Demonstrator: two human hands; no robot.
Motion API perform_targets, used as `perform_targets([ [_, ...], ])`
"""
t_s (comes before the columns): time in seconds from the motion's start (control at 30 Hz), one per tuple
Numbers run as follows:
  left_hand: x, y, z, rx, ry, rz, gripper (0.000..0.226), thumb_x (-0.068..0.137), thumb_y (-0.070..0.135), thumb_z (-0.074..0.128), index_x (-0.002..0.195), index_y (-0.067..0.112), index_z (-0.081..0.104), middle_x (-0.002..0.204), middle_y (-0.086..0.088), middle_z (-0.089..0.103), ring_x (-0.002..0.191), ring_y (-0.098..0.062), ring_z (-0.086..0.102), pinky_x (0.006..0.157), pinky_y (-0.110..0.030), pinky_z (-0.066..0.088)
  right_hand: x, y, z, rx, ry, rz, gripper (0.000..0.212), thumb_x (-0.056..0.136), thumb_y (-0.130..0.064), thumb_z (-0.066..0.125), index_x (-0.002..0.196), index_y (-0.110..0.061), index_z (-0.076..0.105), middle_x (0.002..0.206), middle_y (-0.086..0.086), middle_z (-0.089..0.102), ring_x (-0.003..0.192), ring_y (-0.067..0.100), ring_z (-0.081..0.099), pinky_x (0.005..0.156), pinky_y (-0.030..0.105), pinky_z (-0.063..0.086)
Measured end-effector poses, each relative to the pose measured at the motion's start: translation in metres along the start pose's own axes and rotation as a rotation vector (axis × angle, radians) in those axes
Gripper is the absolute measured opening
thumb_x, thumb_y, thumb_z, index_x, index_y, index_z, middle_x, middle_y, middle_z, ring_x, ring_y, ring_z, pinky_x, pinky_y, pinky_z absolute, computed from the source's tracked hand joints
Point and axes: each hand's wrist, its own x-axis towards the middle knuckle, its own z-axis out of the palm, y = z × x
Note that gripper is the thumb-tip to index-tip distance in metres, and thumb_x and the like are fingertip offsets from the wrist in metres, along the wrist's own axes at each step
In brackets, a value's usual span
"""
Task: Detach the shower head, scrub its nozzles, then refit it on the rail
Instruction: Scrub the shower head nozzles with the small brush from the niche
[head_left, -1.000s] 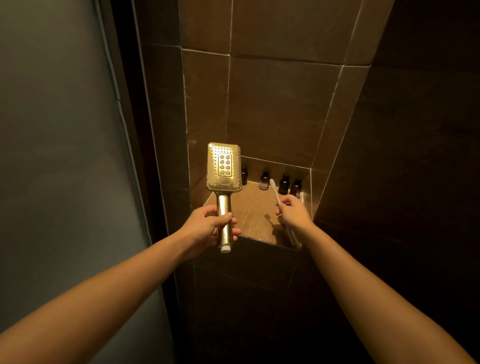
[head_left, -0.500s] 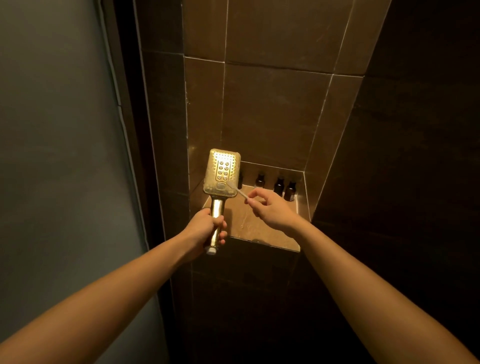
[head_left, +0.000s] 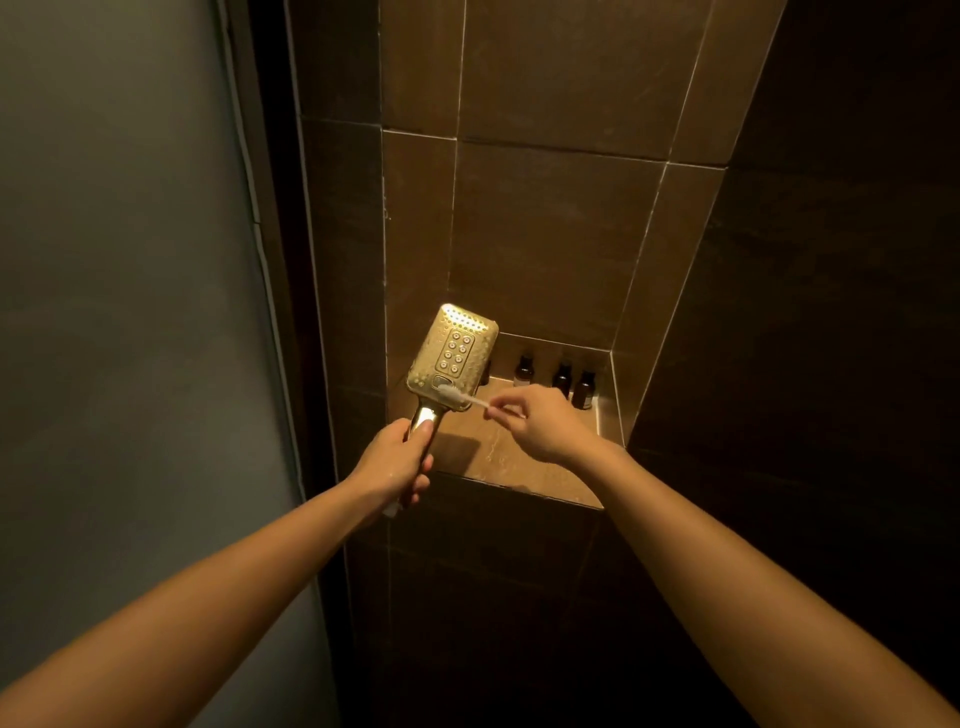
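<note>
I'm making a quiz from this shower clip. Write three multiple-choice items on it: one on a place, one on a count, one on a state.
1. Where does the toothbrush head touch?
A. lower end of the shower head's face
B. its top edge
C. the handle

2. How many dark bottles stand clearly visible in the niche?
A. one
B. three
C. six

3. How is the shower head held?
A. lying in the niche
B. hanging on a rail
C. in the left hand's grip

Answers:
1 A, the toothbrush lies across the lower face of the shower head.
2 B, three dark bottles stand in the niche.
3 C, the left hand wraps the handle; the right hand holds the brush.
</note>
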Motion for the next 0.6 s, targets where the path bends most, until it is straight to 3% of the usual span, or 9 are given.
perform_targets([
  [0.07, 0.0, 0.001, 0.002, -0.005, -0.008, -0.004, 0.027, 0.102, 0.041, 0.041, 0.092, 0.017, 0.049, 0.07, -0.003, 0.051, 0.043, -0.01, 0.044, 0.042, -0.024, 0.038, -0.002, 0.001, 0.001, -0.019, -0.015, -0.016, 0.021, 0.097, -0.03, 0.053, 0.109, -0.022, 0.069, 0.094, -0.01, 0.06, 0.082, 0.007, 0.052, 0.069, 0.023, 0.039],
  [0.2, -0.005, 0.004, 0.007, 0.002, -0.016, -0.002, 0.024, 0.103, 0.038, 0.039, 0.096, 0.017, 0.048, 0.072, -0.003, 0.05, 0.045, -0.01, 0.044, 0.043, -0.023, 0.04, 0.0, 0.009, -0.007, 0.216, 0.267, 0.143, 0.02, 0.097, -0.03, 0.054, 0.106, -0.021, 0.07, 0.087, -0.008, 0.065, 0.071, 0.007, 0.056, 0.058, 0.02, 0.041],
  [0.27, -0.007, 0.006, 0.011, -0.005, -0.029, 0.003, 0.022, 0.104, 0.037, 0.039, 0.096, 0.019, 0.048, 0.072, -0.002, 0.05, 0.046, -0.01, 0.044, 0.042, -0.022, 0.039, -0.006, 0.01, -0.008, 0.242, 0.209, 0.132, 0.018, 0.098, -0.03, 0.054, 0.104, -0.022, 0.069, 0.08, -0.009, 0.062, 0.066, 0.004, 0.053, 0.054, 0.017, 0.038],
  [0.37, -0.009, 0.008, 0.016, -0.053, -0.053, 0.003, 0.02, 0.104, 0.036, 0.038, 0.095, 0.022, 0.049, 0.07, -0.003, 0.05, 0.045, -0.009, 0.043, 0.041, -0.023, 0.039, -0.018, 0.004, -0.004, 0.107, -0.078, 0.024, 0.019, 0.097, -0.027, 0.054, 0.109, -0.021, 0.068, 0.078, -0.016, 0.055, 0.07, -0.001, 0.048, 0.06, 0.017, 0.035],
  [0.43, -0.01, 0.008, 0.017, -0.062, -0.063, 0.006, 0.02, 0.105, 0.035, 0.038, 0.095, 0.02, 0.048, 0.07, -0.003, 0.049, 0.045, -0.01, 0.043, 0.041, -0.023, 0.039, -0.018, 0.004, -0.006, 0.104, -0.034, 0.025, 0.02, 0.097, -0.028, 0.054, 0.109, -0.02, 0.069, 0.08, -0.015, 0.056, 0.071, 0.0, 0.05, 0.062, 0.018, 0.037],
  [0.6, -0.013, 0.01, 0.015, -0.048, -0.088, 0.001, 0.022, 0.105, 0.036, 0.038, 0.097, 0.018, 0.047, 0.071, -0.002, 0.049, 0.046, -0.009, 0.043, 0.042, -0.024, 0.039, -0.014, 0.007, -0.018, 0.424, 0.178, 0.165, 0.02, 0.098, -0.029, 0.053, 0.096, -0.02, 0.07, 0.076, -0.003, 0.06, 0.065, 0.01, 0.051, 0.056, 0.023, 0.04],
])
